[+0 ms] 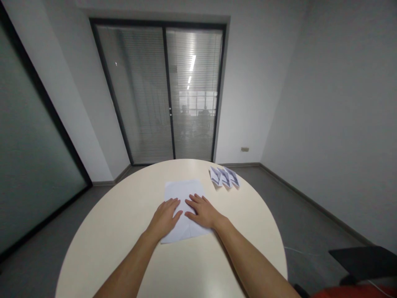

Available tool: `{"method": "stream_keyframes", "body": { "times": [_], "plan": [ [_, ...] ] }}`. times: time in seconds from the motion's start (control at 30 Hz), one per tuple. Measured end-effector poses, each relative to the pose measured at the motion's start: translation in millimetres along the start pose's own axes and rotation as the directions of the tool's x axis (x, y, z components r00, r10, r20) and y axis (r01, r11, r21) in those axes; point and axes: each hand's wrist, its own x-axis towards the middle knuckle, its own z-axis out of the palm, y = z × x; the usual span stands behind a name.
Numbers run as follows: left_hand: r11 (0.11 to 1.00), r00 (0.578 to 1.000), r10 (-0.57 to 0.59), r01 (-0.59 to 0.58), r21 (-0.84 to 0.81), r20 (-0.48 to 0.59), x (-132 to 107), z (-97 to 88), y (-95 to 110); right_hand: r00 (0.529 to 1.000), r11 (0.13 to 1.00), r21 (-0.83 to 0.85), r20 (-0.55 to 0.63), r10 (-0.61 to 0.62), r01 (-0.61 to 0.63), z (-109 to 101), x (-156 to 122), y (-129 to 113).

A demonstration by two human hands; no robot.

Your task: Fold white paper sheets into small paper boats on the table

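Observation:
A white sheet of paper [185, 190] lies flat on the round cream table [124, 219], with a faint crease showing near its front edge. My left hand [167, 216] rests palm down on the sheet's left side, fingers stretched forward and thumb spread inward. On the right side of the same sheet lies my right hand [203, 211], its fingers extended and pointing left and forward. A narrow strip of paper shows between the two thumbs. Neither hand grips anything.
Several folded paper pieces [225, 178] stand in a row at the table's back right. Beyond the table is a glazed partition with blinds [142, 99]. A black chair part [366, 260] and a red surface [350, 291] sit at lower right, near a thin white cable [299, 251].

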Motion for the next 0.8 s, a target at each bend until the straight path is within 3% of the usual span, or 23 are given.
{"method": "stream_keyframes", "body": {
  "times": [0.13, 0.3, 0.5, 0.63, 0.8],
  "plan": [
    [0.997, 0.997, 0.063, -0.060, -0.050, 0.050, -3, -2.0, 2, 0.999, 0.999, -0.007, -0.030, 0.043, -0.043, 0, 3, 3],
    [0.999, 0.993, 0.032, -0.027, -0.041, 0.115, -4, -6.5, 5, 0.997, 0.998, -0.010, -0.041, 0.063, -0.064, -2, 3, 2],
    [1.000, 0.996, -0.030, 0.030, 0.001, 0.085, -2, 0.0, -4, 0.996, 0.997, -0.031, -0.050, 0.068, -0.070, -2, 3, 5],
    [0.999, 0.996, -0.049, 0.048, 0.018, 0.070, -1, 4.2, -9, 0.996, 0.998, -0.068, -0.093, 0.005, -0.011, -3, 2, 5],
    [0.996, 0.995, -0.082, 0.079, 0.045, 0.061, 0, 4.8, -8, 0.998, 0.998, -0.034, -0.030, -0.047, 0.046, -1, 0, 4]
  ]
}}
